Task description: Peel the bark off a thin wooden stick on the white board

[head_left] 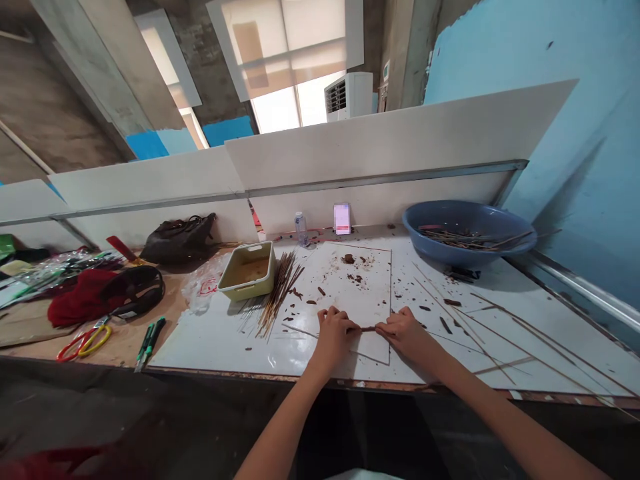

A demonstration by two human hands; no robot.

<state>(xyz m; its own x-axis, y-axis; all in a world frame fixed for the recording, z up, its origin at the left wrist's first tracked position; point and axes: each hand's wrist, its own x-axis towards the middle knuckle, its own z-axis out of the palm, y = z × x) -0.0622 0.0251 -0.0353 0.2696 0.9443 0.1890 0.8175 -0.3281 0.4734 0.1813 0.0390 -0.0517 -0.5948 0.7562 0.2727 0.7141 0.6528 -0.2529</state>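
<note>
While the left hand (334, 335) and right hand (403, 333) pinch a short brown stick piece (368, 329) between them at lower centre, a bundle of thin sticks (279, 295) lies left, long loose strips (530, 343) lie right, and more sit in the blue basin (465, 257) at upper right.

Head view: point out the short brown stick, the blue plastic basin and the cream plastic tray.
short brown stick (369, 329), head view, exposed middle between the fingers
blue plastic basin (465, 215), head view, inner wall
cream plastic tray (250, 285), head view, front wall
</note>
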